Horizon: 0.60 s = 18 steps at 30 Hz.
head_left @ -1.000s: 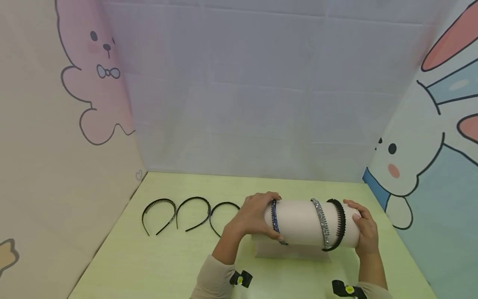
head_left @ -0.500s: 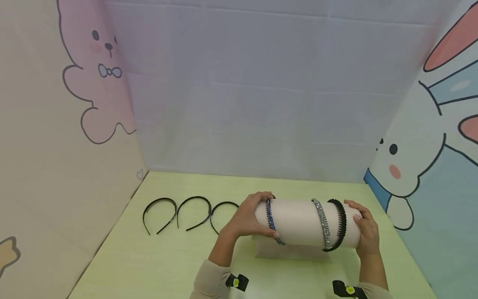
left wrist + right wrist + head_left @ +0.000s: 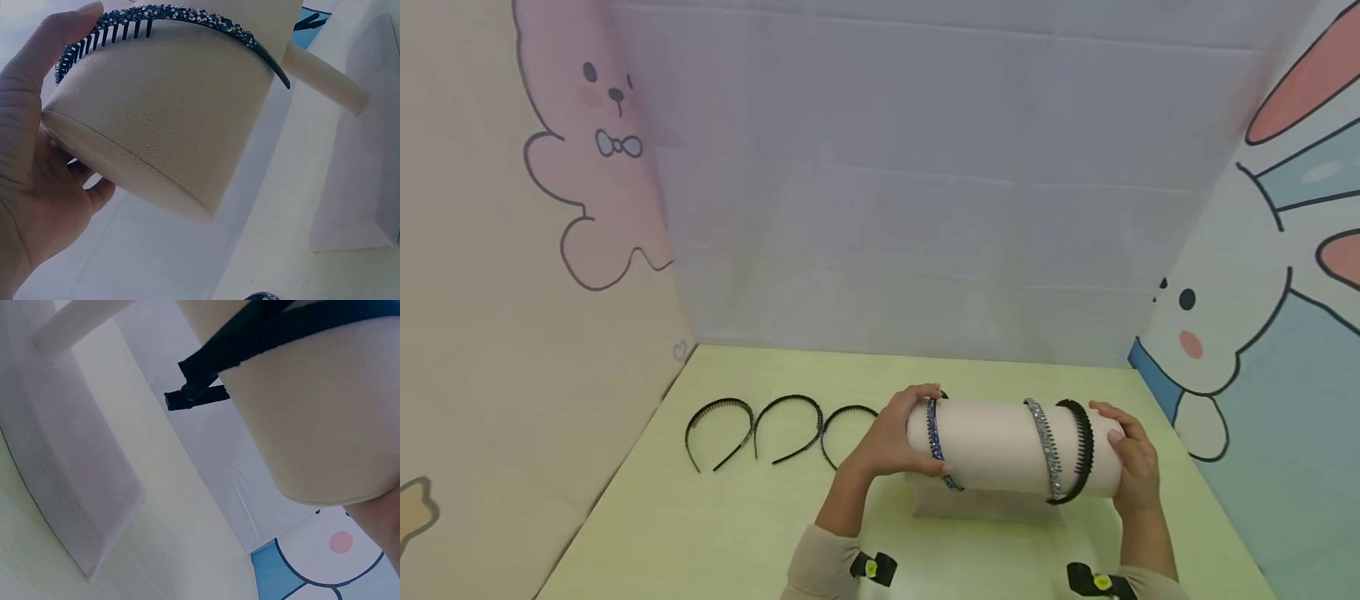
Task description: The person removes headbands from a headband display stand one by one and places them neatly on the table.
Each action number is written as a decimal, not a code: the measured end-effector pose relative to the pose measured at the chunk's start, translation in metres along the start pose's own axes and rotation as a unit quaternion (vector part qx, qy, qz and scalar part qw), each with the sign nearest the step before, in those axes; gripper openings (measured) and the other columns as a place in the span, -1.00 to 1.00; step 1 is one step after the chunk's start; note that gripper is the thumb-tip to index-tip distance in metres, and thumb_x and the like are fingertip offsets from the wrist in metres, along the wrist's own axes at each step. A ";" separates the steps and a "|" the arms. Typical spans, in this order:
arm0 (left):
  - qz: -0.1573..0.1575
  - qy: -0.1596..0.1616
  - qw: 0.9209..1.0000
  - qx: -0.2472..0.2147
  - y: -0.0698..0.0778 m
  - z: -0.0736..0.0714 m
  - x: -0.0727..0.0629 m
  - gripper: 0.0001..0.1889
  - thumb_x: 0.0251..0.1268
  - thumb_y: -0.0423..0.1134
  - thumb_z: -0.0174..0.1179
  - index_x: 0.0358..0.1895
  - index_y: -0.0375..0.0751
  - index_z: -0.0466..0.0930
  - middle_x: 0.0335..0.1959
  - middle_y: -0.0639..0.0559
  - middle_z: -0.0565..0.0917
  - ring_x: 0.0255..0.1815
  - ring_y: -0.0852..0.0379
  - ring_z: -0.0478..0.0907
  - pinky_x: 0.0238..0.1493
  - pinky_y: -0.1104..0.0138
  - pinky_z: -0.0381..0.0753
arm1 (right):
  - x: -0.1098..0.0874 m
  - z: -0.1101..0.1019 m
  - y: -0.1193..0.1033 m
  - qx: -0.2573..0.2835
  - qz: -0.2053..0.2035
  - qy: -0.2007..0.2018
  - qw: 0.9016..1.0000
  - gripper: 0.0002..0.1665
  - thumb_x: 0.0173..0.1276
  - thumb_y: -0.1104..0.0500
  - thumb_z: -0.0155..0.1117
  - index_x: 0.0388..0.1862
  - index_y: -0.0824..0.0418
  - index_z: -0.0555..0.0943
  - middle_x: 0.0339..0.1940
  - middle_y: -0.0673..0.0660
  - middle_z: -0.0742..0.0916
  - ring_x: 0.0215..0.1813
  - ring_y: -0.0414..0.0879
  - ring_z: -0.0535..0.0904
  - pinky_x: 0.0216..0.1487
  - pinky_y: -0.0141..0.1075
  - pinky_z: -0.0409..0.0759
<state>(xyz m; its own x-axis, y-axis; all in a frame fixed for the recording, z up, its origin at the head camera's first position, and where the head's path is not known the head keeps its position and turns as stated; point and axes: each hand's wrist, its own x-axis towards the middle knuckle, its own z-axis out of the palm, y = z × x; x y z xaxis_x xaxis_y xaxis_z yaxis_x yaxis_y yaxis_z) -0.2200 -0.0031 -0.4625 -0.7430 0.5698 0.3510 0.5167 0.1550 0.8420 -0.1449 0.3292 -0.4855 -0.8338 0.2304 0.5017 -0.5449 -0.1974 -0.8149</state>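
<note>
A white padded roll-shaped headband stand [image 3: 988, 442] lies sideways on its low base [image 3: 985, 506]. My left hand [image 3: 891, 437] wraps around the roll's left end, thumb and fingers on a blue glittery toothed headband [image 3: 933, 429]. In the left wrist view, the thumb presses against one side of that headband [image 3: 169, 12], and its other tip sticks out past the roll. My right hand [image 3: 1137, 462] grips the roll's right end, thumb in front and fingers over the top. Also around the roll are a silver glittery headband [image 3: 1047, 446] and, further right, a black toothed headband [image 3: 1084, 454].
Several black headbands lie in a row on the pale green table [image 3: 700, 533] to the left: one at the far left [image 3: 718, 402], another beside it [image 3: 790, 397], and a third [image 3: 850, 408] partly behind my left hand. Cloth walls enclose the back and sides.
My left hand has slid left along the roll, bringing the blue headband closer to the roll's left end. The right hand and the other headbands stay put.
</note>
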 end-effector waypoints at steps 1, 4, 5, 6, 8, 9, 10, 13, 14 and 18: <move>-0.002 0.000 1.000 -0.007 -0.001 0.000 -0.001 -0.08 -0.35 -0.12 0.56 0.26 -0.01 0.28 0.28 0.15 0.27 0.10 0.09 0.35 -0.19 0.29 0.55 | 0.000 0.000 0.000 -0.001 0.001 0.001 1.000 -0.60 0.38 0.47 -0.33 0.02 0.46 0.45 0.09 0.09 0.58 0.21 -0.05 0.32 0.11 -0.36 0.29; -0.008 0.002 1.000 -0.027 -0.003 -0.001 -0.004 -0.10 -0.32 -0.13 0.55 0.25 0.00 0.28 0.35 0.20 0.21 0.14 0.08 0.34 -0.17 0.28 0.55 | 0.001 0.001 0.001 -0.005 0.004 0.006 1.000 -0.59 0.37 0.47 -0.33 0.02 0.45 0.46 0.08 0.08 0.59 0.20 -0.06 0.34 0.11 -0.37 0.28; -0.008 0.004 0.999 -0.035 -0.004 -0.001 -0.004 -0.11 -0.32 -0.14 0.55 0.24 -0.01 0.28 0.36 0.20 0.19 0.16 0.07 0.33 -0.16 0.28 0.55 | 0.001 0.001 0.001 -0.005 0.004 0.007 1.000 -0.59 0.37 0.47 -0.33 0.01 0.45 0.47 0.08 0.08 0.59 0.20 -0.06 0.34 0.11 -0.37 0.28; -0.008 0.005 0.999 -0.044 -0.005 -0.001 -0.005 -0.11 -0.31 -0.16 0.55 0.24 -0.01 0.28 0.38 0.21 0.17 0.18 0.07 0.32 -0.16 0.27 0.55 | 0.001 0.001 0.001 -0.005 0.004 0.008 1.000 -0.59 0.37 0.47 -0.34 0.01 0.45 0.47 0.08 0.07 0.60 0.20 -0.06 0.34 0.11 -0.36 0.28; -0.001 0.007 0.998 -0.063 -0.006 -0.001 -0.006 -0.12 -0.29 -0.20 0.54 0.24 -0.05 0.26 0.39 0.19 0.16 0.21 0.06 0.31 -0.14 0.26 0.55 | 0.001 0.001 0.000 0.001 0.002 0.007 1.000 -0.58 0.36 0.47 -0.34 0.01 0.46 0.47 0.08 0.08 0.60 0.20 -0.05 0.34 0.11 -0.35 0.27; 0.003 0.008 0.997 -0.071 -0.006 -0.002 -0.006 -0.13 -0.28 -0.22 0.54 0.23 -0.07 0.25 0.39 0.18 0.16 0.22 0.06 0.30 -0.13 0.26 0.55 | 0.001 0.001 0.000 0.005 0.002 0.006 1.000 -0.58 0.36 0.48 -0.35 0.01 0.46 0.47 0.08 0.08 0.60 0.20 -0.05 0.34 0.11 -0.36 0.27; 0.008 0.008 0.997 -0.080 -0.007 -0.002 -0.006 -0.13 -0.27 -0.24 0.53 0.22 -0.10 0.24 0.39 0.17 0.16 0.25 0.06 0.28 -0.10 0.25 0.54 | 0.001 0.000 0.000 0.008 0.001 0.005 1.000 -0.57 0.36 0.48 -0.35 0.01 0.45 0.47 0.08 0.08 0.60 0.20 -0.05 0.34 0.11 -0.35 0.27; 0.022 0.008 0.995 -0.099 -0.008 -0.002 -0.007 -0.13 -0.27 -0.28 0.52 0.21 -0.19 0.20 0.38 0.11 0.16 0.30 0.05 0.23 0.01 0.22 0.47 | 0.001 0.000 0.000 0.016 0.003 0.002 1.000 -0.55 0.36 0.48 -0.36 0.02 0.43 0.49 0.08 0.08 0.60 0.21 -0.06 0.34 0.12 -0.37 0.28; 0.024 0.008 0.994 -0.103 -0.009 -0.002 -0.007 -0.12 -0.27 -0.29 0.52 0.21 -0.21 0.18 0.38 0.09 0.16 0.31 0.05 0.21 0.04 0.21 0.45 | 0.001 0.000 0.000 0.017 0.003 0.002 1.000 -0.55 0.36 0.48 -0.36 0.02 0.43 0.49 0.08 0.07 0.60 0.21 -0.06 0.34 0.11 -0.37 0.29; 0.027 -0.001 0.993 -0.115 -0.012 -0.002 -0.009 -0.05 -0.33 -0.33 0.53 0.23 -0.25 0.12 0.39 0.06 0.13 0.28 0.02 0.24 0.04 0.19 0.45 | 0.001 0.000 0.001 0.024 0.001 -0.006 1.000 -0.56 0.37 0.47 -0.36 0.03 0.44 0.48 0.09 0.09 0.60 0.21 -0.06 0.33 0.11 -0.36 0.28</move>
<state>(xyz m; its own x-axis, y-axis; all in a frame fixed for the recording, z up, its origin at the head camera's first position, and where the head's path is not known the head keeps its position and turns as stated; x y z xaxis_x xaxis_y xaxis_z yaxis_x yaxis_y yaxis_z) -0.2202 -0.0117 -0.4746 -0.7164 0.5736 0.3971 0.4443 -0.0637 0.8936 -0.1460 0.3291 -0.4858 -0.8355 0.2184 0.5042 -0.5470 -0.2428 -0.8012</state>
